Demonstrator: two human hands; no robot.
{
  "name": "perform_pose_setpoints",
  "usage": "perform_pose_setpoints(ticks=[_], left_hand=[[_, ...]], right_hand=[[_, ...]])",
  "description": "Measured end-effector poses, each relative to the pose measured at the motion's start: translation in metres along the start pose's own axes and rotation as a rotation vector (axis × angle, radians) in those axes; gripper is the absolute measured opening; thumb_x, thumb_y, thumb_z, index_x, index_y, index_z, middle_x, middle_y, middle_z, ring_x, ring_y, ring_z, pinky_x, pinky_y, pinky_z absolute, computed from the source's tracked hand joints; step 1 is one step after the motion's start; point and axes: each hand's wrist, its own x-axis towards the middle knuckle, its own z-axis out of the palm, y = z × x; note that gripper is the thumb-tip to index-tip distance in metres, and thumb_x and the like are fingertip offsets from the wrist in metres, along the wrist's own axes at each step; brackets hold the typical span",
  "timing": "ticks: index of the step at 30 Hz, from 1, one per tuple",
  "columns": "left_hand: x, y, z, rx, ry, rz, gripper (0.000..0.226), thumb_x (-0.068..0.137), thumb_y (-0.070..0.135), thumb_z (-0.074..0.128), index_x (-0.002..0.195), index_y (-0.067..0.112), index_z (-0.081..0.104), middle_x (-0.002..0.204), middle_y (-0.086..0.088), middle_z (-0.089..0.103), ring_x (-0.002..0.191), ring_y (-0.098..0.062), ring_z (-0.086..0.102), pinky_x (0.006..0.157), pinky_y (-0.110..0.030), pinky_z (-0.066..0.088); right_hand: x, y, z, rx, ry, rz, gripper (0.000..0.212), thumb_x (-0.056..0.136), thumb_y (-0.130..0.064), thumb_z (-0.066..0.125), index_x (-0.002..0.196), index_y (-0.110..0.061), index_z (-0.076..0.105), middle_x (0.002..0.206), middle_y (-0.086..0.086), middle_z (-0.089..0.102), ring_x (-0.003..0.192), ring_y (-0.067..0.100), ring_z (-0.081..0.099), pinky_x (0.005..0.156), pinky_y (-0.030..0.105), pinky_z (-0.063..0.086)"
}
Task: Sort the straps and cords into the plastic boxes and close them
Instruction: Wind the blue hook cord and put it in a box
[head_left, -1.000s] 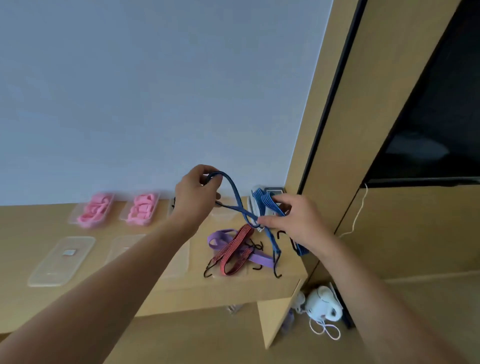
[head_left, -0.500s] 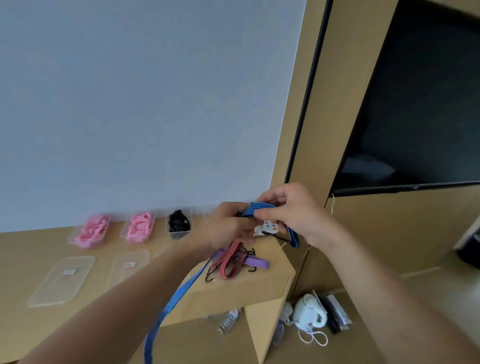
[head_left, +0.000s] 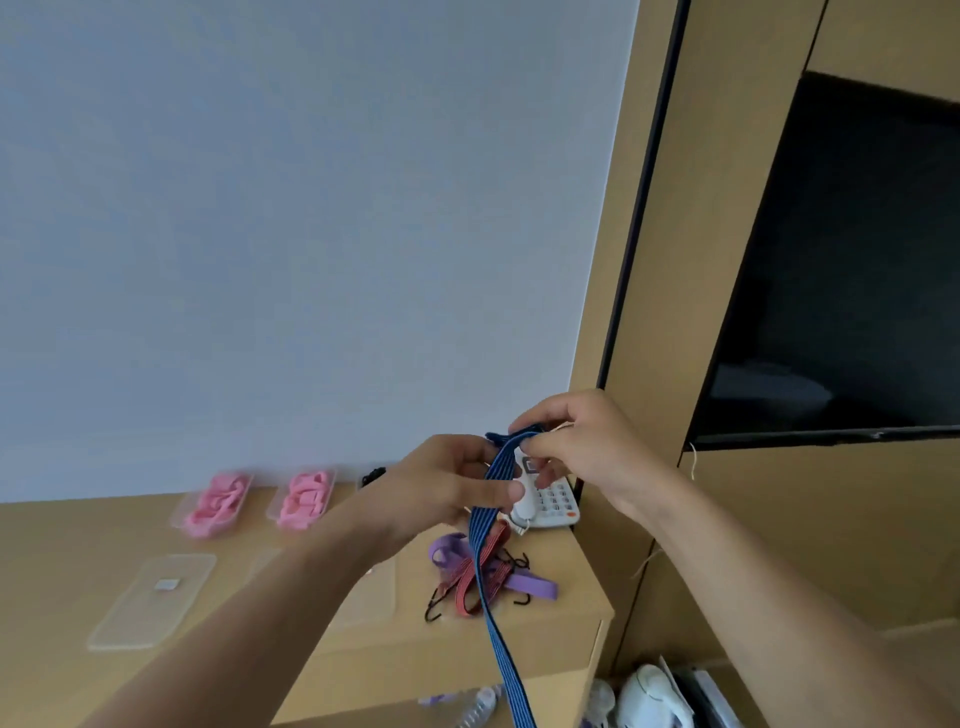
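Item: blue strap (head_left: 491, 525), flat elastic with dark stripes. Held above the right end of the desk (head_left: 566, 618), in front of a white telephone (head_left: 550, 501). Upper end gathered in the right hand (head_left: 582, 447), whose fingers were curled and pinching the folds against the thumb. Left hand (head_left: 447, 483) gripped the same strap just below, thumb and fingers closed on it. Free tail hung down past the near desk edge and out of view at the bottom.

Handling, as judged: light, soft and limp; would not keep a fold unless pinched, and likely springy. Best taken at the gathered bundle, with the loose tail drawn up before boxing. Hooks, if any, were hidden.

Also on the desk: purple strap (head_left: 530, 584) and red strap (head_left: 475, 577) with black hooks, lying tangled below the hands. Two plastic boxes (head_left: 213, 506) of pink items at the far left, side by side; a third with something dark, mostly hidden behind the left hand. A clear lid (head_left: 156, 597) lay flat, nearer.
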Motion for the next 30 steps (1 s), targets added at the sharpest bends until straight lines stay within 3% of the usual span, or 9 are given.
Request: perform_pose_setpoints(ticks=[3,5,10,13,16,20,22,27,30], left_hand=[[0.009,0.013,0.013,0.0,0.174,0.012,0.013,0.09,0.014,0.075,0.099,0.006,0.07,0.076,-0.006,0.072,0.073,-0.023,0.069,0.062,-0.031,0.057],[0.014,0.019,0.021,-0.021,0.284,0.018,0.009,0.091,0.011,0.072,0.098,0.006,0.069,0.074,-0.01,0.069,0.064,-0.026,0.066,0.059,-0.035,0.058],[0.025,0.031,0.042,-0.025,0.344,0.123,0.034,0.092,0.011,0.071,0.118,0.033,0.064,0.093,0.007,0.071,0.073,-0.024,0.071,0.057,-0.033,0.057],[0.029,0.04,0.06,-0.021,0.323,0.178,0.013,0.097,0.009,0.066,0.104,0.017,0.073,0.09,-0.003,0.072,0.073,-0.021,0.071,0.059,-0.034,0.058],[0.031,0.052,0.073,-0.041,0.348,0.207,0.012,0.099,0.006,0.062,0.099,0.008,0.074,0.086,-0.011,0.075,0.066,-0.022,0.069,0.058,-0.033,0.058],[0.033,0.067,0.079,-0.124,0.421,0.235,0.013,0.099,0.008,0.062,0.1,0.004,0.074,0.087,-0.016,0.076,0.065,-0.026,0.071,0.061,-0.032,0.059],[0.035,0.073,0.082,-0.15,0.434,0.218,0.014,0.099,0.01,0.062,0.101,0.003,0.073,0.09,-0.019,0.077,0.068,-0.028,0.072,0.063,-0.033,0.06],[0.031,0.074,0.091,-0.08,0.411,0.118,0.023,0.101,0.024,0.061,0.09,0.017,0.079,0.091,-0.016,0.077,0.079,-0.032,0.076,0.067,-0.04,0.063],[0.03,0.073,0.088,-0.258,0.338,-0.01,0.036,0.103,0.03,0.053,0.093,0.008,0.079,0.097,-0.021,0.076,0.083,-0.038,0.075,0.075,-0.05,0.063]], right_hand=[[0.005,-0.006,-0.016,-0.038,0.033,-0.042,0.032,0.079,-0.001,0.078,0.105,-0.017,0.071,0.081,0.004,0.074,0.066,0.022,0.075,0.065,0.039,0.064],[0.004,-0.006,-0.033,-0.084,0.057,-0.087,0.038,0.077,-0.006,0.082,0.107,-0.023,0.067,0.079,-0.001,0.075,0.066,0.022,0.075,0.067,0.042,0.064],[-0.007,-0.002,-0.063,0.012,0.066,-0.204,0.025,0.078,-0.008,0.083,0.094,-0.023,0.07,0.076,0.0,0.076,0.054,0.011,0.065,0.052,0.022,0.052],[-0.008,-0.002,-0.071,0.235,0.059,-0.202,0.02,0.079,-0.003,0.081,0.092,-0.015,0.073,0.071,0.011,0.071,0.056,0.018,0.058,0.051,0.026,0.046],[-0.008,-0.004,-0.074,0.323,0.079,-0.237,0.009,0.084,-0.002,0.075,0.087,-0.009,0.073,0.069,0.012,0.069,0.058,0.02,0.06,0.052,0.028,0.048],[-0.012,-0.005,-0.079,0.436,0.028,-0.303,0.011,0.088,-0.001,0.072,0.092,-0.01,0.077,0.082,0.009,0.076,0.069,0.017,0.066,0.064,0.027,0.056],[-0.013,-0.006,-0.08,0.407,0.019,-0.347,0.014,0.088,-0.002,0.072,0.096,-0.012,0.078,0.088,0.007,0.078,0.073,0.016,0.068,0.067,0.026,0.056],[-0.014,0.001,-0.078,0.249,0.159,-0.444,0.016,0.083,-0.001,0.077,0.086,-0.016,0.08,0.08,0.0,0.078,0.07,0.018,0.072,0.066,0.025,0.058],[-0.014,0.009,-0.075,0.013,0.294,-0.638,0.021,0.079,0.006,0.078,0.088,-0.013,0.082,0.083,-0.004,0.078,0.077,0.011,0.073,0.073,0.024,0.058]])
